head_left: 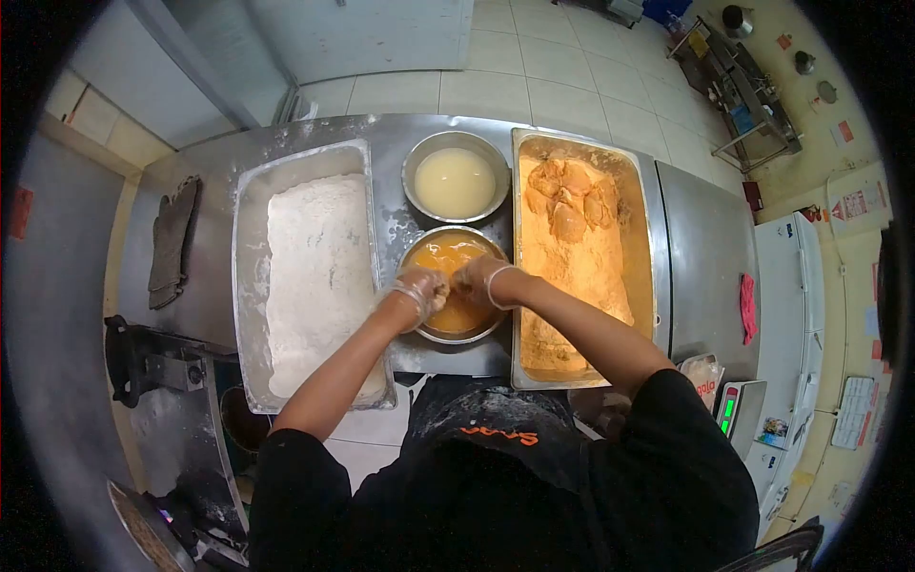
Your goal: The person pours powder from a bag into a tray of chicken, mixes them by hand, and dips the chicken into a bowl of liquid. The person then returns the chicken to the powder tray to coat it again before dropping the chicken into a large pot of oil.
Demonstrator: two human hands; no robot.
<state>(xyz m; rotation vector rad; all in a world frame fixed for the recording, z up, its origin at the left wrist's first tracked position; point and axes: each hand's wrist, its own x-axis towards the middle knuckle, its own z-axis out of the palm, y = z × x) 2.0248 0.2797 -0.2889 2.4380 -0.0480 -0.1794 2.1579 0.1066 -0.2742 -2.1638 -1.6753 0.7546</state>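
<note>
Both my hands wear clear plastic gloves and are over a metal bowl [502, 319] of orange-yellow liquid with pieces in it. My left hand [423, 289] is at the bowl's left side, its fingers curled in and closed. Close beside it, my right hand [479, 280] is also closed, fingers pointing down toward the liquid. Whatever either hand grips is hidden by the fingers. Behind this bowl stands a second metal bowl [455, 181] of pale, cloudy liquid.
To the left is a metal tray [250, 248] of white flour [319, 276]. On the right, a tray [658, 286] of orange seasoned flour [572, 286] holds several coated chicken pieces [569, 202]. Dark gloves [173, 243] lie at the far left; a scale [739, 415] stands lower right.
</note>
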